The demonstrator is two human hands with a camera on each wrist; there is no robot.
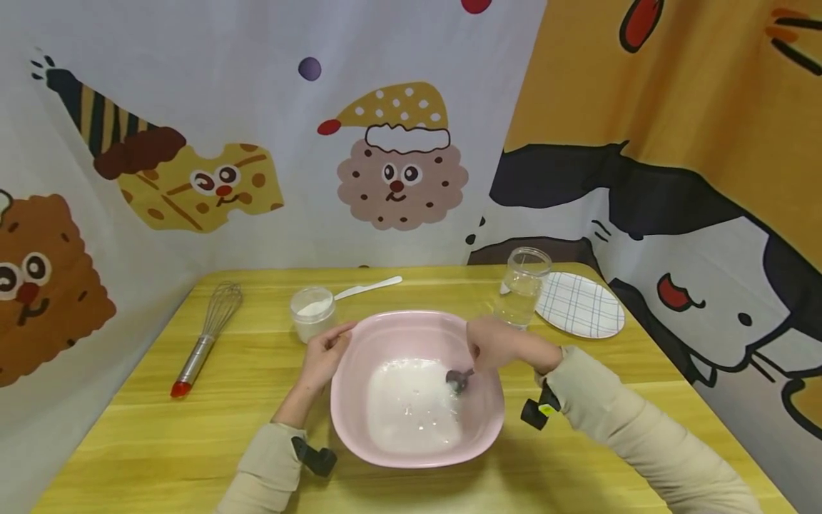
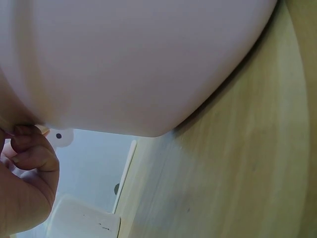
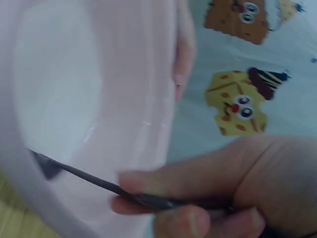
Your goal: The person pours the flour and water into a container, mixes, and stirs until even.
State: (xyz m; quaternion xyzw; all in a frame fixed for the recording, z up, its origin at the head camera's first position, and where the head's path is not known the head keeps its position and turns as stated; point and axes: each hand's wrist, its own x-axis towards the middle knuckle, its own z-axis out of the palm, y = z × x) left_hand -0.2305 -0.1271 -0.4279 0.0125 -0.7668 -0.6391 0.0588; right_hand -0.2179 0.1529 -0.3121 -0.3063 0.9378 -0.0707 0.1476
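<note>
A pink basin (image 1: 411,337) stands on the table with a milky white liquid (image 1: 411,407) in its bottom. At the basin's left rim, my left hand (image 1: 326,355) pinches the edge, its curled fingers showing in the left wrist view beside the outer wall (image 2: 124,64). My right hand (image 1: 501,341) hangs over the right rim and grips a metal spoon (image 1: 457,381) by the handle. The spoon's bowl dips into the liquid near the right wall. In the right wrist view the thin spoon handle (image 3: 94,179) runs between thumb and fingers, slanting down into the basin.
Behind the left hand stands a jar of white powder (image 1: 313,315), with a white plastic knife (image 1: 369,287) next to it. A whisk (image 1: 207,335) lies at the left. Back right are a glass jar of clear liquid (image 1: 521,289) and a checked plate (image 1: 581,305). A printed curtain (image 1: 398,43) surrounds the table.
</note>
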